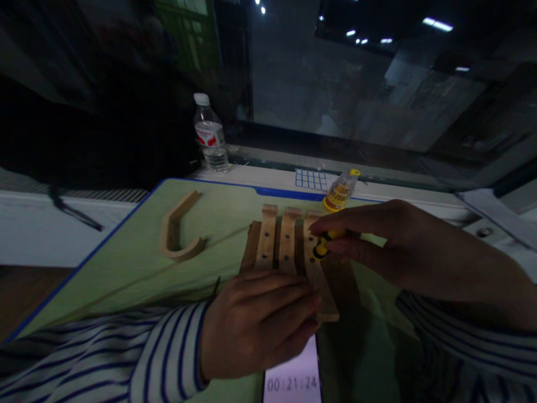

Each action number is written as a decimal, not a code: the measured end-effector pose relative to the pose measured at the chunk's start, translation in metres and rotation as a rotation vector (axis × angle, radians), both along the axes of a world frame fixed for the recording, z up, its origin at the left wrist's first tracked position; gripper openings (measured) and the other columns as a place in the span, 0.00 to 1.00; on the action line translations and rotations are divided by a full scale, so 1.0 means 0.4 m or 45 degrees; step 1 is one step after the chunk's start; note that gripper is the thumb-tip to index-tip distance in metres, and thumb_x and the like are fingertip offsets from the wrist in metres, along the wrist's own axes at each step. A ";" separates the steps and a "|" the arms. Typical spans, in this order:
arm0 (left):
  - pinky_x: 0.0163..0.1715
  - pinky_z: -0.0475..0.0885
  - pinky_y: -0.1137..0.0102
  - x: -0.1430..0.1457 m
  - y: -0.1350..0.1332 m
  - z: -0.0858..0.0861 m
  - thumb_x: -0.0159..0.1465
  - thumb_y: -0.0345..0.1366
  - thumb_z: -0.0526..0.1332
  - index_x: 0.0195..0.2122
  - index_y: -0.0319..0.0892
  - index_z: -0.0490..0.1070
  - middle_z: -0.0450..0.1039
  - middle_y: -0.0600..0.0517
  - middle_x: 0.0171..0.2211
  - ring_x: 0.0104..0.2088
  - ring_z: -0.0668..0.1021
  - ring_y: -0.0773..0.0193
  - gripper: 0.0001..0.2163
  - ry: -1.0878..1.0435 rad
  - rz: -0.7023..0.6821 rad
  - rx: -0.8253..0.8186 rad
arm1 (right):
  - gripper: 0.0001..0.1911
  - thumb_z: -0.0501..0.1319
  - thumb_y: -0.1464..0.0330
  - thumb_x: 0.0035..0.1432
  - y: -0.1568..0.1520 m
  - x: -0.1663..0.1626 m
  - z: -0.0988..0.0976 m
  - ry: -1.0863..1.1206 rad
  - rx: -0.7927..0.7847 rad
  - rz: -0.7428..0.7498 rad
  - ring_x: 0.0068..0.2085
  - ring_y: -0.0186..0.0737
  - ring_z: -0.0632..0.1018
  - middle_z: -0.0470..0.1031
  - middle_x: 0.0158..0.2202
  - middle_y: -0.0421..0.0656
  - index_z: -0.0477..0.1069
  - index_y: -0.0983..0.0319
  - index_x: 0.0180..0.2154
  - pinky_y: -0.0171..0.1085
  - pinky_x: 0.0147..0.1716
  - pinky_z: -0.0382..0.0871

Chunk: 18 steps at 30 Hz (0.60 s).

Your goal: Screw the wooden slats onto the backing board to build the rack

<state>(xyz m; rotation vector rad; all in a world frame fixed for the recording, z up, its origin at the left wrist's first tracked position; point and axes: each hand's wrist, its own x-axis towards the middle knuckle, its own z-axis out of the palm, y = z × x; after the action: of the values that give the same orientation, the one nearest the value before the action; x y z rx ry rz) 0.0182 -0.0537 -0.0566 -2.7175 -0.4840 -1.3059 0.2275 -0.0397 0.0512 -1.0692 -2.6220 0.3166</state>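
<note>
My right hand [377,240] pinches a short yellow-and-black screwdriver [322,247] between thumb and fingers. Its lower end is at a hole in the rightmost wooden hook piece [325,299]; the tip cannot be made out. To the left lie two similar pieces, the middle wooden piece [287,238] and the left wooden piece [267,238], each with dark holes. All three rest side by side on a brown board [250,246]. My left hand [264,322] lies across them with fingers stretched out together, covering their lower parts. Its thumb is hidden.
A loose curved wooden hook [171,226] lies on the green tabletop [222,215]. Below my left hand is a phone [291,372] showing a timer. Farther back stand a clear, yellow-capped container [340,190] and a water bottle [210,137], beside the window ledge [247,175].
</note>
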 end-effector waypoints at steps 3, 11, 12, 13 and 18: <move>0.36 0.79 0.72 0.000 0.000 0.000 0.63 0.34 0.60 0.37 0.40 0.76 0.81 0.53 0.36 0.36 0.82 0.66 0.06 -0.007 -0.003 -0.007 | 0.12 0.55 0.69 0.63 0.003 -0.003 -0.002 -0.007 -0.014 -0.009 0.42 0.33 0.79 0.79 0.45 0.39 0.73 0.59 0.47 0.30 0.40 0.70; 0.36 0.80 0.71 0.001 0.001 0.005 0.63 0.33 0.60 0.38 0.39 0.76 0.81 0.52 0.36 0.36 0.82 0.65 0.07 -0.014 -0.020 -0.016 | 0.11 0.55 0.65 0.63 0.011 -0.004 -0.013 -0.039 -0.066 -0.096 0.37 0.33 0.77 0.78 0.40 0.38 0.71 0.57 0.45 0.33 0.37 0.68; 0.36 0.80 0.71 0.001 0.001 0.005 0.62 0.33 0.60 0.38 0.39 0.76 0.81 0.52 0.36 0.36 0.82 0.65 0.07 -0.016 -0.023 -0.018 | 0.10 0.55 0.64 0.63 0.011 -0.004 -0.014 -0.038 -0.067 -0.096 0.38 0.33 0.77 0.78 0.41 0.38 0.71 0.58 0.45 0.33 0.37 0.67; 0.36 0.80 0.71 0.001 0.001 0.004 0.62 0.33 0.60 0.38 0.39 0.76 0.81 0.52 0.35 0.36 0.82 0.65 0.06 -0.013 -0.024 -0.020 | 0.11 0.55 0.64 0.63 0.012 -0.004 -0.014 -0.034 -0.067 -0.095 0.38 0.33 0.77 0.78 0.40 0.38 0.71 0.58 0.45 0.33 0.37 0.67; 0.35 0.79 0.71 -0.002 -0.001 -0.002 0.62 0.33 0.60 0.39 0.39 0.76 0.81 0.52 0.36 0.36 0.82 0.65 0.07 -0.011 -0.008 -0.026 | 0.09 0.58 0.64 0.62 0.019 0.004 -0.016 0.010 -0.053 -0.086 0.38 0.30 0.76 0.77 0.38 0.35 0.70 0.57 0.44 0.30 0.37 0.65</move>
<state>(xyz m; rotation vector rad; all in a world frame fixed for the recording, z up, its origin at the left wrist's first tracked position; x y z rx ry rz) 0.0175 -0.0542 -0.0575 -2.7335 -0.4925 -1.3225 0.2290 -0.0323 0.0447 -1.1649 -2.5762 0.3612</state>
